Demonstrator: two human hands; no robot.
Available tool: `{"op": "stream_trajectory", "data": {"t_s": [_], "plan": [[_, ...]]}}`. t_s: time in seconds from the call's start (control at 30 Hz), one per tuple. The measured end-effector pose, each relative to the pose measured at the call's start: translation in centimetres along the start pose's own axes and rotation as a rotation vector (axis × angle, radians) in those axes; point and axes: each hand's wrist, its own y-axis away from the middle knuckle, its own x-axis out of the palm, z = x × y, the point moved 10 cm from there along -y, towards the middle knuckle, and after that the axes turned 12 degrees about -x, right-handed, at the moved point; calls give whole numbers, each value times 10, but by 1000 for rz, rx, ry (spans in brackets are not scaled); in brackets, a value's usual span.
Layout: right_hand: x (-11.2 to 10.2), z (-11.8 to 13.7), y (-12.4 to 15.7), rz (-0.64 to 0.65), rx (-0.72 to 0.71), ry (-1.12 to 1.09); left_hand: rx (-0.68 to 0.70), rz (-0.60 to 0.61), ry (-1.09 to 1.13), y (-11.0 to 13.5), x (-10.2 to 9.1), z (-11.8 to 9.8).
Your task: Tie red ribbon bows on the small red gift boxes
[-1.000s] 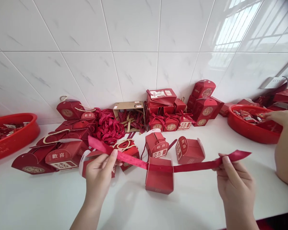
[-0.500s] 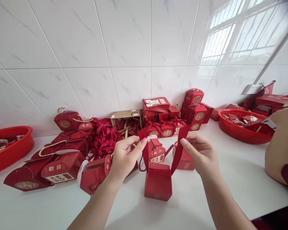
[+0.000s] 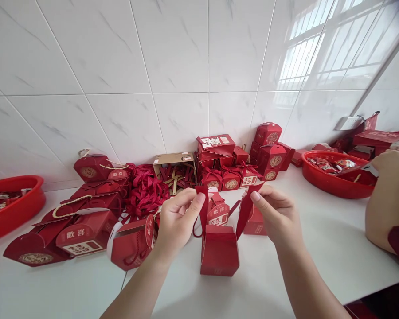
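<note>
In front of me a small red gift box [image 3: 220,257] sits on the white table, with a dark red ribbon [image 3: 244,215] rising from both of its sides. One ribbon end is pinched between thumb and fingers of my left hand [image 3: 179,217]. The other end is pinched in my right hand [image 3: 279,212], at about the same height. Both lengths are held up above the box and lean outward. Behind it stand a red box with white-and-gold print [image 3: 217,212] and another red box [image 3: 255,220], partly hidden by my right hand and the ribbon.
Filled red boxes [image 3: 86,230] and a heap of red ribbon [image 3: 148,190] lie at left. A cardboard box [image 3: 174,158] and stacked red boxes [image 3: 269,155] line the wall. Red basins [image 3: 36,195] [image 3: 335,188] flank the table. A co-worker's arm [image 3: 385,199] is at right.
Both hands keep their hold on the ribbon ends and have barely moved. The co-worker's arm at right has shifted slightly.
</note>
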Motion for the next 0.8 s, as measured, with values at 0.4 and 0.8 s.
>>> {"op": "stream_trajectory", "data": {"t_s": [0.4,0.8], "plan": [[49,5,9,305,108,-36,-63,424,-125,17,49,2],[57,25,14,513,-376,121,-263,483,127,10,44,26]]}}
